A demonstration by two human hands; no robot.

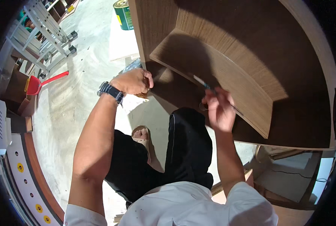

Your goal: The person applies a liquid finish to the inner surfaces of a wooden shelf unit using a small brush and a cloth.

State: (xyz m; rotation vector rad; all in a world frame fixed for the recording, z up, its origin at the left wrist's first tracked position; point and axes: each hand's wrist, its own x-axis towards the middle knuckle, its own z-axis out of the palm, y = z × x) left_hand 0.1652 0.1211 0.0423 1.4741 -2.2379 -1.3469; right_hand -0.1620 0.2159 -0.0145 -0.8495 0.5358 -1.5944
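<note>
Holding one thin tool (200, 81) right of centre, the right hand (220, 107) has its grip closed, near one wooden shelf (235, 83). Left of centre, the left hand (132, 81) curls beside the cabinet (158, 28); I cannot tell whether its grip holds anything. Around: one green can (126, 19), top centre; one red dustpan (34, 86) and one stepladder (40, 23), upper left.

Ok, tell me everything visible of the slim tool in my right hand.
The slim tool is straight, with a pale tip, a teal part next to it and a dark, narrow far end. Your right hand grips it midway, hiding part. It slants, pale tip toward the picture's upper left, in front of the wooden shelf; contact there and material are unclear.
</note>
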